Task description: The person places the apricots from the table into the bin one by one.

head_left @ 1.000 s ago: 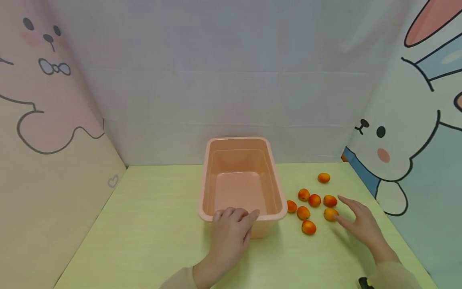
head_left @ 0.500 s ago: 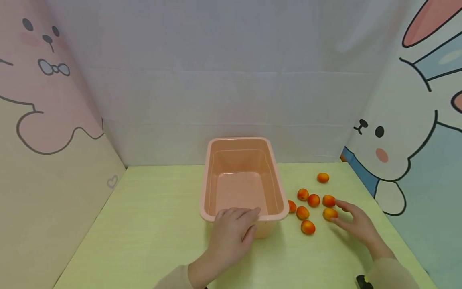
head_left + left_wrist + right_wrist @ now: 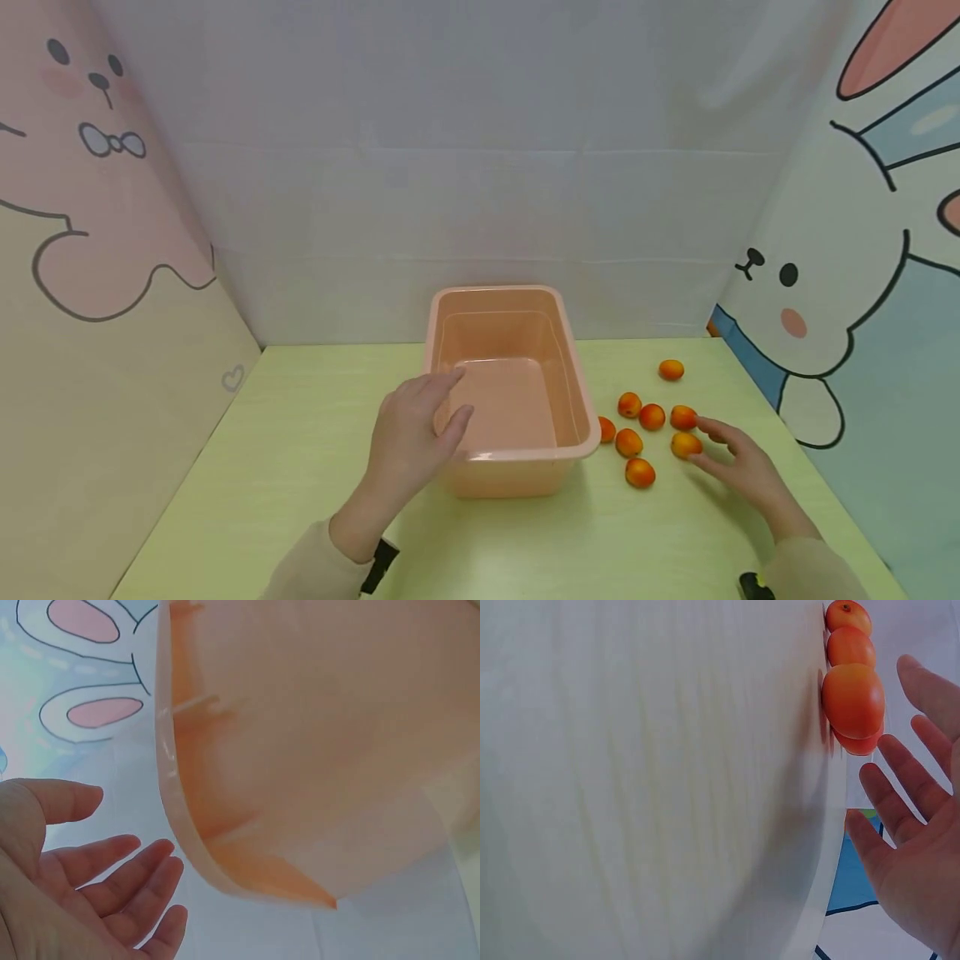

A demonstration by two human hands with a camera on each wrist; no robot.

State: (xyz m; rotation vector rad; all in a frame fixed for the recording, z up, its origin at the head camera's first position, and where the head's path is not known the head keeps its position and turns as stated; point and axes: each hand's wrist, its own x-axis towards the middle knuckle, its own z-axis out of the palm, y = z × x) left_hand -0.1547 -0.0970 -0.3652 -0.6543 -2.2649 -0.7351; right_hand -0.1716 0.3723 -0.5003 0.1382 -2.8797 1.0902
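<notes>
A pale orange plastic basin [image 3: 510, 479] stands near the middle of the table with nothing inside it. My left hand [image 3: 416, 421] overlaps its left front corner in the head view. In the left wrist view, loosely bent fingers [image 3: 139, 881] are spread apart from the basin's rim [image 3: 166, 750], holding nothing. To the basin's right lie several small oval orange fruits. My right hand [image 3: 742, 471], thumb and fingers parted, is at the nearest two: a yellower fruit [image 3: 686, 445] by the thumb and a redder one [image 3: 683, 417] by the fingertips. The right wrist view shows the fruits [image 3: 853, 701] beyond the fingers.
A single fruit [image 3: 671, 370] lies farther back, and another [image 3: 640, 473] nearer the front. One fruit [image 3: 606, 429] is partly hidden by the basin's right side. A white back wall [image 3: 480, 167] and printed side panels [image 3: 840, 317] enclose the pale green table [image 3: 322, 433].
My left hand has let go of the basin's front rim and moved up and left. The right hand has shifted slightly left toward the fruits, then stayed. The basin and fruits stay put.
</notes>
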